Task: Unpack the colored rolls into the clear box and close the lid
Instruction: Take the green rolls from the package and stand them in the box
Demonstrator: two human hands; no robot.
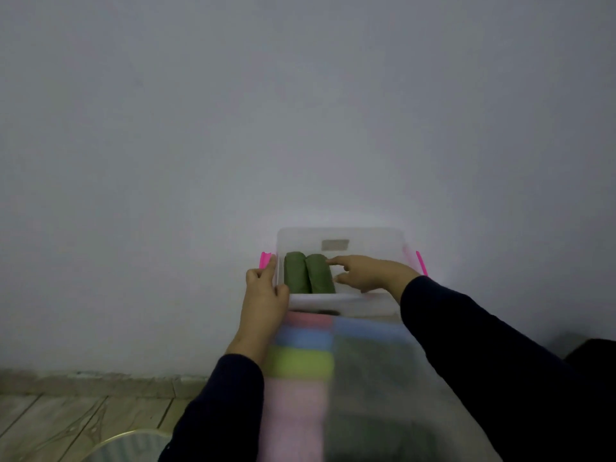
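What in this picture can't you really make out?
- Head view: the colored rolls near the camera are motion-blurred; their count is unclear.
- The right hand reaches into the clear box, hiding the floor beneath it.
- The round object at bottom left is cut off by the edge.

Dim grey wall above wooden floor.

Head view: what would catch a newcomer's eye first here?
Two dark green rolls lying side by side in the clear box against the wall. The right hand reaches in beside them; the left hand holds the box's left edge near a pink latch. Blurred pastel rolls lie nearer.
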